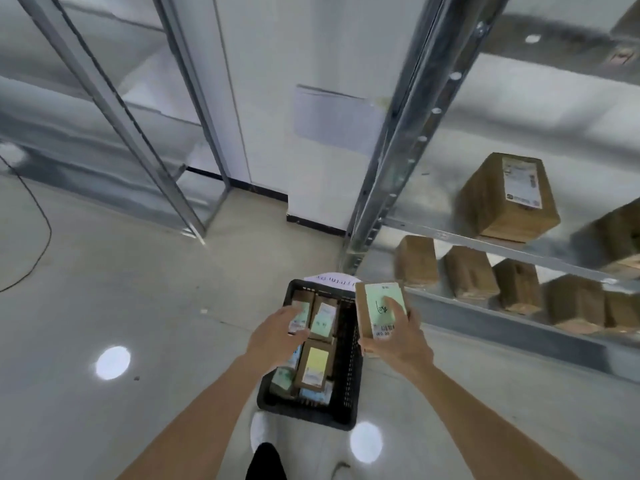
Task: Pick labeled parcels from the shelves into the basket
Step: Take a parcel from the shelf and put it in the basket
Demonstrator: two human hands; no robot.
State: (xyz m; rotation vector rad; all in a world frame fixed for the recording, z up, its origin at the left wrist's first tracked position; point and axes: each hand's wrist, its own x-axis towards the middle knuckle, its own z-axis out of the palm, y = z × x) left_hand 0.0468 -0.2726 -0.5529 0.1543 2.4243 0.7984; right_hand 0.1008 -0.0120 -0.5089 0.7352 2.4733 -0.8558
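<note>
With the right hand [398, 336] gripping the green-labelled brown cardboard parcel [380, 311], lower it flat into the black plastic basket's [346, 386] free right side, left hand [277, 336] open clear.

Brown green-labeled parcel [380, 311] (tilted, handwriting on label) just above black basket [346, 382] of labeled parcels on floor.

One head-worn wide-angle view, looking forward and steeply down. Basket [346, 386] on the floor [138, 289] sitting near, low centre; shelving [485, 244] running along the right edge; forearms entering from the bottom edge.
</note>
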